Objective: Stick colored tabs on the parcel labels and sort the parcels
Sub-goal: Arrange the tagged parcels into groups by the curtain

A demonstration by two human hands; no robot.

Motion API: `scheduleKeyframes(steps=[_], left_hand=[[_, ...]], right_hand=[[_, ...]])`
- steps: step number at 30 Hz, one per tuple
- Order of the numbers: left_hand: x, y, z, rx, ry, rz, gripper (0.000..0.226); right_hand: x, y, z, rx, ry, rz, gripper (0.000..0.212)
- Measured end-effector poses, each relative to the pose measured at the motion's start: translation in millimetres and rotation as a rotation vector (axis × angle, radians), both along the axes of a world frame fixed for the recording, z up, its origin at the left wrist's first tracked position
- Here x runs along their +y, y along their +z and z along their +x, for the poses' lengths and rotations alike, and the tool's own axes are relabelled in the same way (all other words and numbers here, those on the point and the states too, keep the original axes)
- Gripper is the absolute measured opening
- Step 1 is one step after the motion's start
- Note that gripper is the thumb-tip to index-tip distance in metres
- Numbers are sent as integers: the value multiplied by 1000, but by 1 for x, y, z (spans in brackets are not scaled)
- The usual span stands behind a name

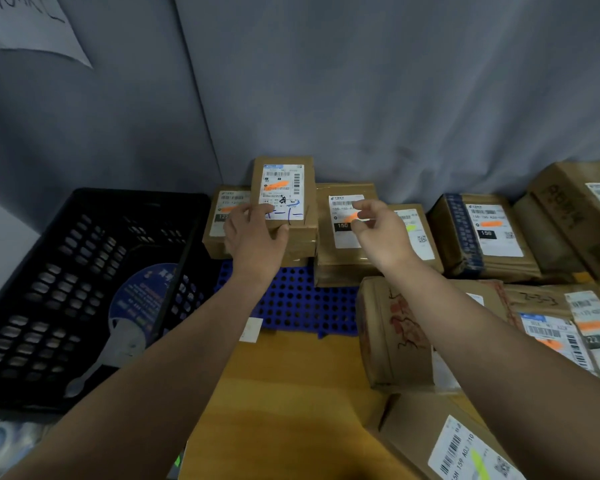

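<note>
Up by the grey backdrop [361,98], left hand [253,237] grips 1 small parcel [286,199] — right hand [378,230] is half-curled, can't tell if it holds a tab. I'd keep it steady, press flat.

The brown parcel [284,237] at the left hand [253,233] is faced with a white label [282,192], streaked with orange and scrawled with blue ink. Behind the right hand [378,230], a second label [342,202] is marked in orange, with a black block. Left of the left hand, a black crate [49,271] is patterned with rows of slots, and a blue and white disc [136,306] is seen inside. Beneath both wrists, a blue mat [298,306] is dotted with holes. Under the right forearm, a tan box [388,327] is drawn over in red lines. Right of the right hand, a brown carton [506,268] is banded with blue-printed tape.
</note>
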State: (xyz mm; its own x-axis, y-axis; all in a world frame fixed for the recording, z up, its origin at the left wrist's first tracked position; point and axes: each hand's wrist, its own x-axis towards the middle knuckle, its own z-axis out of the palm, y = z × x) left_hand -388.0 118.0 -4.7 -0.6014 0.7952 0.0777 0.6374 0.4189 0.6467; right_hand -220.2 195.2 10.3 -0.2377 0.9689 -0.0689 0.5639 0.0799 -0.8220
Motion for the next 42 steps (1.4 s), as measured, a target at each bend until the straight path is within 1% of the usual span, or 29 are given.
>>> scheduleKeyframes(steps=[5, 8, 12, 16, 20, 22, 24, 26, 30, 32, 34, 36, 39, 40, 41, 42], left_hand=[[3, 20, 46, -15, -41, 74, 30], [10, 29, 85, -9, -116, 85, 26], [24, 28, 146, -10, -238, 124, 14], [43, 22, 207, -15, -327, 41, 12], [56, 10, 252, -112, -381, -40, 12], [65, 4, 265, -98, -435, -124, 21], [77, 4, 273, -58, -485, -252, 32], [93, 8, 277, -70, -513, -361, 40], [121, 1, 283, -300, -481, -511, 50], [131, -5, 283, -382, -431, -603, 51], [141, -13, 281, -451, -382, -655, 55], [147, -18, 279, -554, -347, -646, 54], [151, -23, 276, -693, -297, -639, 52], [151, -23, 275, -729, -280, -629, 46], [151, -22, 274, -774, -258, -604, 40], [151, -21, 273, -819, -227, -572, 38]], right_hand=[[-1, 12, 39, 34, -16, 26, 30], [5, 17, 74, 50, -23, 29, 30], [15, 20, 135, 41, -56, 50, 29], [30, 19, 199, 46, -58, 19, 26], [55, 2, 255, -136, -55, -2, 28], [68, -9, 274, -281, -17, -42, 36], [81, -22, 285, -407, 15, -93, 44], [92, -31, 287, -441, 26, -179, 48], [105, -46, 283, -405, 4, -358, 54], [110, -56, 282, -371, -14, -425, 57], [115, -64, 280, -305, -82, -471, 64], [119, -70, 278, -271, -145, -462, 67], [123, -71, 276, -290, -154, -387, 48], [125, -71, 275, -271, -160, -354, 46], [125, -70, 273, -240, -176, -322, 48], [126, -68, 271, -196, -197, -294, 52]])
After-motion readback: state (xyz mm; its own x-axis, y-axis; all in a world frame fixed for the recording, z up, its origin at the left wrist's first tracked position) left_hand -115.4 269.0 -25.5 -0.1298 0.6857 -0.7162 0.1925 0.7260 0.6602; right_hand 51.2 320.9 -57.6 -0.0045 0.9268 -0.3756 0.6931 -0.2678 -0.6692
